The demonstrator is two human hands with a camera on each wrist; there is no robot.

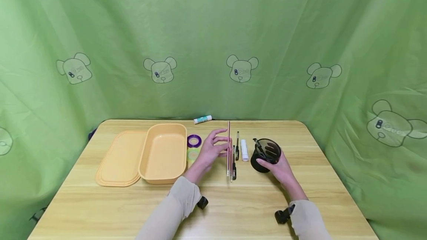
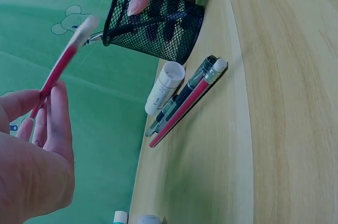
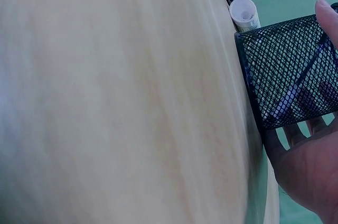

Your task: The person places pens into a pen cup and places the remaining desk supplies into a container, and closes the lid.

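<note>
My left hand (image 1: pixel 211 150) pinches a red pencil (image 2: pixel 59 70) between thumb and fingers, lifted over the table with its pale end raised toward the cup. Fingers of my right hand (image 1: pixel 279 165) wrap round a black mesh pen cup (image 2: pixel 153 26), which stands at the right with a pen (image 1: pixel 258 146) leaning inside it. Between the hands, a second red pencil (image 2: pixel 185 109) lies on the table beside black pens (image 1: pixel 237 147). A white glue stick (image 1: pixel 244 150) lies between those pens and the cup.
An orange box (image 1: pixel 162 181) stands at the left, its lid (image 1: pixel 116 158) flat beside it. Purple tape (image 1: pixel 194 141) and yellow-green tape (image 1: pixel 192 154) lie right of the box. Another glue stick (image 1: pixel 202 119) is at the table's back edge, before a green curtain (image 1: pixel 207 95).
</note>
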